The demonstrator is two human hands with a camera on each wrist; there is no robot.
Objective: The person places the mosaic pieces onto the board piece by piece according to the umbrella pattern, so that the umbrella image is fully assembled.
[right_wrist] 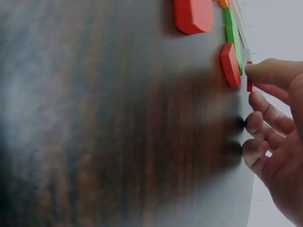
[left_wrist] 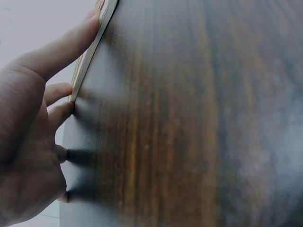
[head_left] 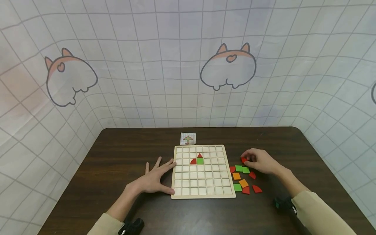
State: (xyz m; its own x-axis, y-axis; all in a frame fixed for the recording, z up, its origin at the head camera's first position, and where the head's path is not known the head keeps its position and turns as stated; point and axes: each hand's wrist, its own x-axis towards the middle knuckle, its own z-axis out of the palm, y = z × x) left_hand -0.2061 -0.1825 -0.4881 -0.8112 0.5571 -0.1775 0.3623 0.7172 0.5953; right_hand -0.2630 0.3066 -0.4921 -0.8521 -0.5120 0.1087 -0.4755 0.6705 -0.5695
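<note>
A light wooden grid board (head_left: 202, 181) lies on the dark table. On it sit a red triangle (head_left: 199, 155), a red quarter-circle piece (head_left: 193, 161) and a green square (head_left: 200, 161). My left hand (head_left: 152, 179) is spread at the board's left side, thumb (left_wrist: 71, 45) and fingertips touching its edge. To the right of the board, my right hand (head_left: 261, 160) pinches a red piece (head_left: 243, 160) between thumb and fingers; its outline is partly hidden. In the right wrist view that red piece (right_wrist: 249, 78) shows edge-on beside the thumb.
Loose pieces lie right of the board: green squares (head_left: 239, 168), orange squares (head_left: 236, 176) and several red quarter-circles (head_left: 257, 189). A small card with a printed pattern (head_left: 188, 139) lies behind the board. A white gridded curtain (head_left: 176, 107) surrounds the table (head_left: 132, 147).
</note>
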